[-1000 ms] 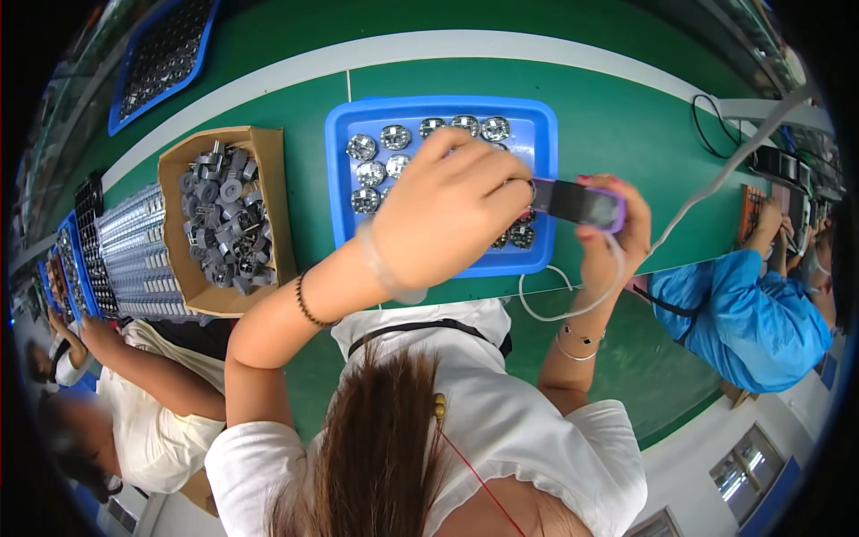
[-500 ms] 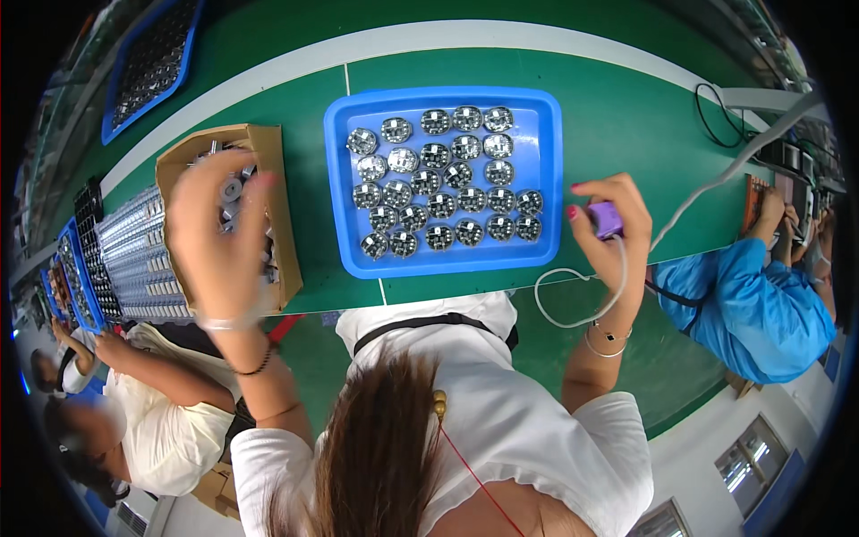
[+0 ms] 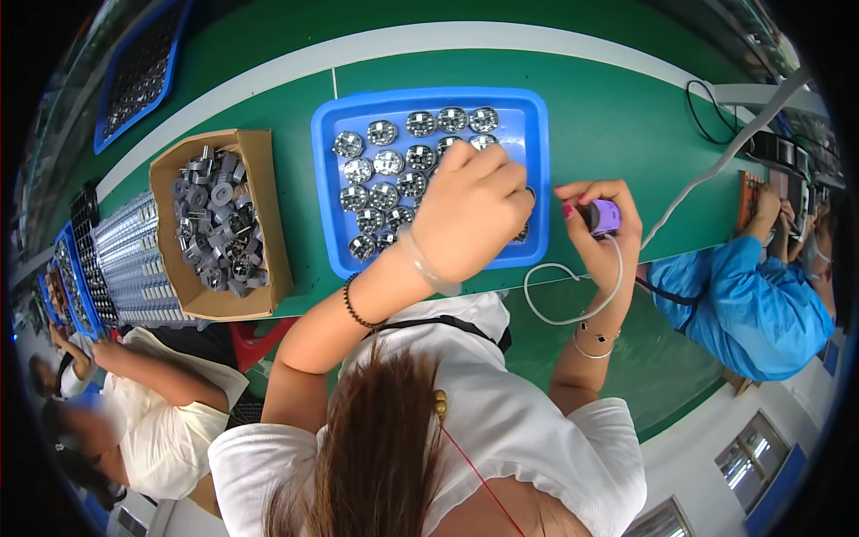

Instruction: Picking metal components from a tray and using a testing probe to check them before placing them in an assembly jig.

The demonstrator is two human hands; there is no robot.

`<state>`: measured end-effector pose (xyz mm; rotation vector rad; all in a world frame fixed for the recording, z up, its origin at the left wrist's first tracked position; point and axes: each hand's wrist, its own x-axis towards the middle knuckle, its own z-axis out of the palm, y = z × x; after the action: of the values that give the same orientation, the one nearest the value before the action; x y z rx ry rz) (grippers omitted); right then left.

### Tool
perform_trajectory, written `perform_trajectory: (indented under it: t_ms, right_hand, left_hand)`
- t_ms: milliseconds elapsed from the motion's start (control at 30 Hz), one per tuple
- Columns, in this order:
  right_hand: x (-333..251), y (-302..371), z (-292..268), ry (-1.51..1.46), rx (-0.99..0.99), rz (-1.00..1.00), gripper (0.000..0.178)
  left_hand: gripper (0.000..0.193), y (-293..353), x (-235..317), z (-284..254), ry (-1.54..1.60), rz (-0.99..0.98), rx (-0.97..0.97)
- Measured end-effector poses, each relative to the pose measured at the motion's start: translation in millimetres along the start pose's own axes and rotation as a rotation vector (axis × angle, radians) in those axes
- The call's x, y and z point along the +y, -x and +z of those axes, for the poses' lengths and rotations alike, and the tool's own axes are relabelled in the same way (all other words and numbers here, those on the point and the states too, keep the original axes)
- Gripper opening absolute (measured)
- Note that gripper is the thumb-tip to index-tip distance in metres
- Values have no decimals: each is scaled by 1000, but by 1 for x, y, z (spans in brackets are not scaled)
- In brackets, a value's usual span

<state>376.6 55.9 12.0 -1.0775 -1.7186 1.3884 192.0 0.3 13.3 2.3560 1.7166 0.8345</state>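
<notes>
Tray of blue plastic (image 3: 429, 97), oblong, filled with rows of round, shiny silver-and-black discs (image 3: 387, 162), overhung by the left hand (image 3: 474, 206).
The left hand is held over the tray's right half, nearer to the discs than the right hand (image 3: 600, 253); its fingertips are hidden, so whether they are spread or pinching a disc cannot be told. Just beyond the tray's right edge, a purple, block-shaped device (image 3: 606, 217) on a white cable (image 3: 526, 288) is pinched between the right thumb and fingers. The device lies rightward of the left fingers, its long axis being unclear under the grip. Left of the tray, a brown cardboard box (image 3: 271, 206) is heaped with grey round parts (image 3: 215, 224).
</notes>
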Motion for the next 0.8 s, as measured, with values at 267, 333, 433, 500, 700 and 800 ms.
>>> perform_trajectory:
  t_ms: [267, 333, 433, 500, 700, 800]
  right_hand:
    - [4, -6, -1, -11, -4, -14, 28]
    - [3, -7, -2, -36, -3, -18, 29]
    - [5, -8, -1, -55, 19, -58, 28]
    - [9, -9, -1, -46, 42, -93, 28]
    - [34, -17, -13, -36, 352, -179, 27]
    - [18, -14, 9, -320, 254, -428, 36]
  left_hand:
    - [12, -5, -4, -10, 295, -52, 89]
    - [11, -5, -3, -9, 320, -73, 107]
    - [11, -6, -2, -9, 315, -79, 72]
    - [12, -6, -2, -8, 325, -85, 85]
    - [14, -1, -5, -5, 326, -58, 105]
    - [15, -4, 1, -5, 338, -15, 70]
